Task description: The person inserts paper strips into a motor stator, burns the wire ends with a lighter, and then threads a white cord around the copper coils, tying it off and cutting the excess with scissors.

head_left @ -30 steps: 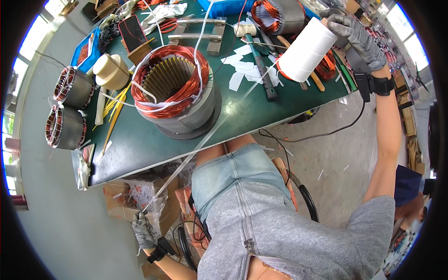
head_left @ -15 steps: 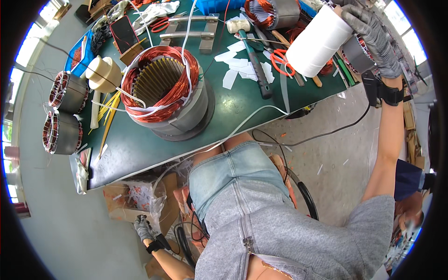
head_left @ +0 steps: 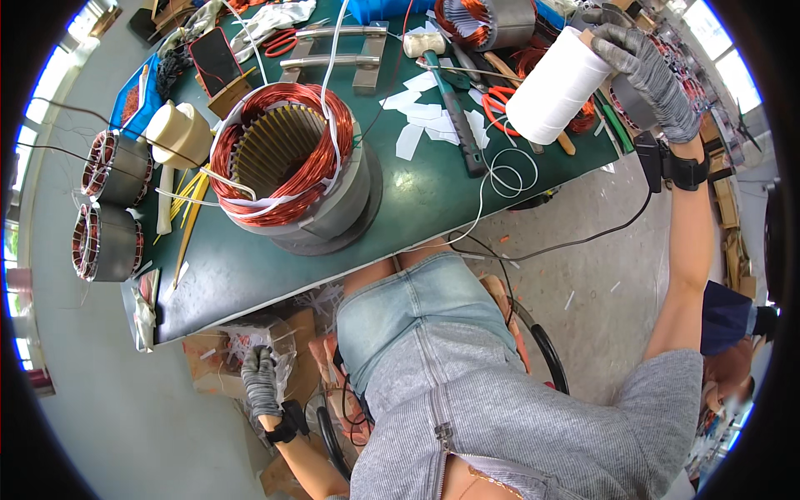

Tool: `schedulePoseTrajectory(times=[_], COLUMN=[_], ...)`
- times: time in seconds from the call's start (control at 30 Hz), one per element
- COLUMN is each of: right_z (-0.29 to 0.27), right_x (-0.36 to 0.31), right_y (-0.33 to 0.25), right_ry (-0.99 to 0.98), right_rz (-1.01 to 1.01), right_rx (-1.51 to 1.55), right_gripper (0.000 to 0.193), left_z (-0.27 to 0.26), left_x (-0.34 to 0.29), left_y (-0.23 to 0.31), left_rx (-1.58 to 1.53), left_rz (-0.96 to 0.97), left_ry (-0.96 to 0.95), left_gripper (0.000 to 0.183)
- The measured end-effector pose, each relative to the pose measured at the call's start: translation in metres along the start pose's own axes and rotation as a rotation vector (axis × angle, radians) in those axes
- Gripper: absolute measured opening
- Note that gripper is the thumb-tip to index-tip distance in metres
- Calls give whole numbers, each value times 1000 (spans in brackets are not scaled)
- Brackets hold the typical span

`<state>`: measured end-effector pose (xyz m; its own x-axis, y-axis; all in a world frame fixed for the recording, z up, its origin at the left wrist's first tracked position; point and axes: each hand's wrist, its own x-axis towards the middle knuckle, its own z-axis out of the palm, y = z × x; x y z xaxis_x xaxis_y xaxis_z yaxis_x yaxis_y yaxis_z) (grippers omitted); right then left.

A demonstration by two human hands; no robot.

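Note:
My right hand [head_left: 646, 79], in a grey glove, grips the upper end of a large white spool of cord [head_left: 557, 90], held tilted over the table's right part. White cord [head_left: 492, 179] lies in loose loops below the spool and runs over the table edge. My left hand [head_left: 262, 379], also gloved, is low at the left beside a cardboard box with a clear plastic bag [head_left: 287, 346]. Its fingers are drawn together; what they hold, if anything, cannot be made out. A motor stator [head_left: 329, 200] with copper windings and white cord around them stands mid-table.
On the green table [head_left: 225, 287] lie a mallet [head_left: 454, 112], red-handled scissors [head_left: 497, 108], white paper pieces [head_left: 408, 142] and a phone [head_left: 218, 60]. Smaller stators [head_left: 108, 242] stand at the left. A black cable [head_left: 575, 243] hangs from my right wrist. A person [head_left: 725, 333] is at the right.
My left hand has risen toward the box. The white cord, drawn in a long line along the table edge before, is now slack and looped. The spool has shifted slightly left in my right hand.

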<state>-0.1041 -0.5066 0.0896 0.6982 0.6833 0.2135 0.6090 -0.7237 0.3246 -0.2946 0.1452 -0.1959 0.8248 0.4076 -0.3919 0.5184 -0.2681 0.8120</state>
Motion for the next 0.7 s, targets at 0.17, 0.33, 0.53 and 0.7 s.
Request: schedulePoseTrajectory(times=[0.17,0.33,0.53,0.7], right_z=[27,1,4,-1], right_x=[11,-7,-15,-15], right_y=[0,-30,-32,-22], right_ry=[21,46,196,162], right_rz=[624,723,776,437], right_rx=[569,749,506,-99], right_gripper=[28,30,33,34], left_z=[57,151,259,318], left_x=[-37,-60,-73,-60], left_y=[95,193,248,245], left_rx=[149,318,252,524], left_rz=[324,873,1210,1264], left_ry=[-130,-559,-676,-642], left_gripper=[14,11,13,20])
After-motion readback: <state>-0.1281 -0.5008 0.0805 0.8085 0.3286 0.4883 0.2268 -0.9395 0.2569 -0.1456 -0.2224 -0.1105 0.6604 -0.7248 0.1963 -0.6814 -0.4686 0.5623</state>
